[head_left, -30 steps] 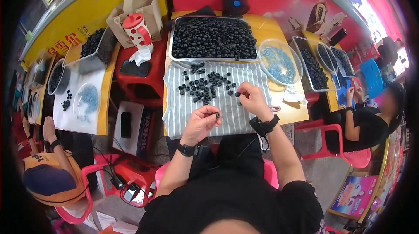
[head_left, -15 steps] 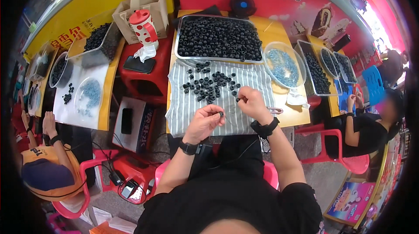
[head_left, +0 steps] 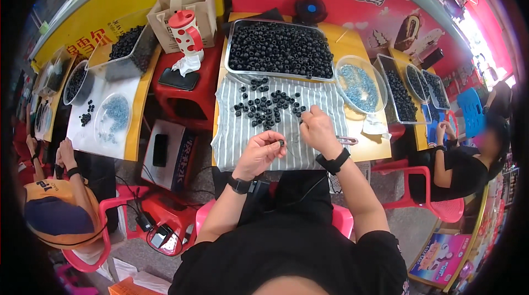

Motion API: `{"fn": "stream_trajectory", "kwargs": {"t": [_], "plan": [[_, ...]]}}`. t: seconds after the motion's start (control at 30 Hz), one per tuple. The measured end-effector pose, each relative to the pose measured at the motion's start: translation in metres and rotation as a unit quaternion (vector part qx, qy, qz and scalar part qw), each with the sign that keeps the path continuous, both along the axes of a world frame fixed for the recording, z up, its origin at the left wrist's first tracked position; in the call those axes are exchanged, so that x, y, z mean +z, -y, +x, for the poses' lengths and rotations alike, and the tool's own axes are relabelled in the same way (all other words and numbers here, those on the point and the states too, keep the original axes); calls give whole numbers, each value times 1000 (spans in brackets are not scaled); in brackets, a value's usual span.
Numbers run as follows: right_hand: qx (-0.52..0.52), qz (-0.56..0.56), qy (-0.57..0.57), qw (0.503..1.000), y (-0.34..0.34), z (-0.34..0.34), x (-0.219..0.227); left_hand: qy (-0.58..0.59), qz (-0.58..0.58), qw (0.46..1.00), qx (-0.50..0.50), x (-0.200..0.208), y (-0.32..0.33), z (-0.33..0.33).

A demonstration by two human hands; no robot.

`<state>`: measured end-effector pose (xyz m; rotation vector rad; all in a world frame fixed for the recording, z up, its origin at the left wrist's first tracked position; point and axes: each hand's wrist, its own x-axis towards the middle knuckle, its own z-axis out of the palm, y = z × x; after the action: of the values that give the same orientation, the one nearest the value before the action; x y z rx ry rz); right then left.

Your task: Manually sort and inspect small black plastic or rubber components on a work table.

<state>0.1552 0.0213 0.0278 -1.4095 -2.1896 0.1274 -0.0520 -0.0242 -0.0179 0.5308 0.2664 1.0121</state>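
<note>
black ring (head_left: 281, 143) between left-hand fingertips (head_left: 277, 139)

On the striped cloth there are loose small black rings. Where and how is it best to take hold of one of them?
Probably take a ring at the near edge of the loose black rings on the striped cloth. They are small and lie flat, so pinch the outer rim between two fingertips from above, as the left hand holds its ring.

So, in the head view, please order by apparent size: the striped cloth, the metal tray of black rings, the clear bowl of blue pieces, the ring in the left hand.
1. striped cloth
2. metal tray
3. clear bowl
4. ring, pinched by the left hand
</note>
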Motion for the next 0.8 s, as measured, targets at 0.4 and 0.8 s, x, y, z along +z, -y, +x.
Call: {"fn": "stream_trajectory", "kwargs": {"t": [0.4,0.8], "plan": [[-32,-297,-377,877,0,16,-7,3,-3,1000,10,1,0,1],[13,-107,-64,992,60,24,4,3,-6,1000,0,-4,1,1]]}}
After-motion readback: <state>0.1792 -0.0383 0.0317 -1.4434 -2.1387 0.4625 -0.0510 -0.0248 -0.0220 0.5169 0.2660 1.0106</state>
